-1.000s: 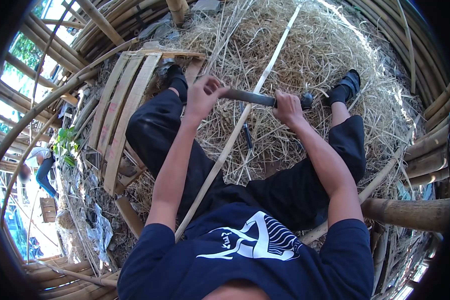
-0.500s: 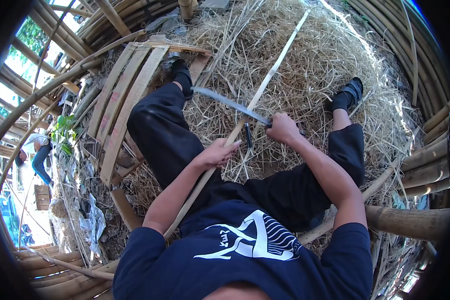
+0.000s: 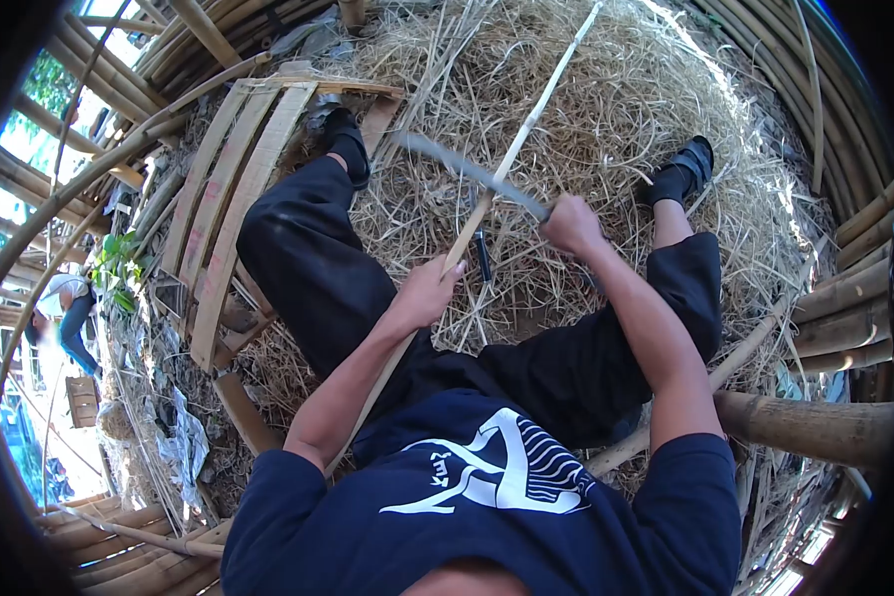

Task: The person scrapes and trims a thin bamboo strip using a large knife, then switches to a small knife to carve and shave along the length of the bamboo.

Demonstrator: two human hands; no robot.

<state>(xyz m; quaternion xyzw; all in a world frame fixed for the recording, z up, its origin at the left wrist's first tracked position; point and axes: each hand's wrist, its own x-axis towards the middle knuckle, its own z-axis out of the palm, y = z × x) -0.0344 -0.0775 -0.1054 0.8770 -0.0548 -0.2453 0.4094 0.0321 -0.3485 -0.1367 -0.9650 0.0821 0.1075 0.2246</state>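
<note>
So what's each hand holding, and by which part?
Left hand: long pale bamboo strip, partway along. Right hand: long grey metal blade, by its near end.

Bright daylight glare left — fisheye-curved, black-rimmed edges

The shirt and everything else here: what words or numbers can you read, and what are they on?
Nothing I can quote for sure.
Shirt: small white letters beside a big white design, too small and tilted to read.
Boards: faint reddish marks, too blurred to tell if they are letters.
Knife: blurred, and no writing shows.
I can't make out words or numbers anywhere else.
</note>
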